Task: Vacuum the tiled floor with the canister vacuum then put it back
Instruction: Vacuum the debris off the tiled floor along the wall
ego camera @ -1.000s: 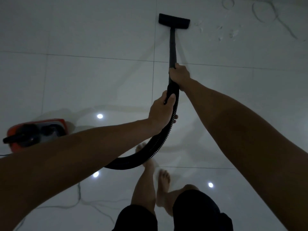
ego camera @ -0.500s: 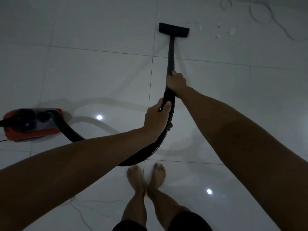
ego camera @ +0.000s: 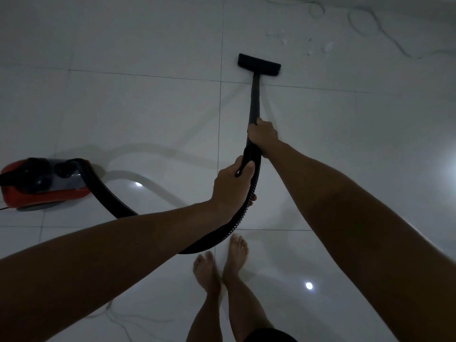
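Observation:
A red canister vacuum [ego camera: 44,186] sits on the white tiled floor [ego camera: 123,107] at the left. Its black ribbed hose [ego camera: 111,203] loops from the canister under my left forearm and up to the black wand [ego camera: 254,102]. The flat black floor nozzle [ego camera: 259,64] rests on the tiles ahead of me. My right hand [ego camera: 262,137] is shut on the wand's lower end. My left hand [ego camera: 232,186] is shut on the hose handle just below it. White scraps [ego camera: 320,46] lie on the floor beyond the nozzle, to its right.
A thin white cord [ego camera: 370,25] curls over the floor at the far right. Another cord [ego camera: 118,317] trails on the tiles near my left arm. My bare feet [ego camera: 222,262] stand together below the hose loop. Ceiling lights reflect off the glossy tiles.
The nozzle has been drawn back toward me, away from the scraps. My feet have stepped back and come together. The canister and more of its hose have come further into view at the left.

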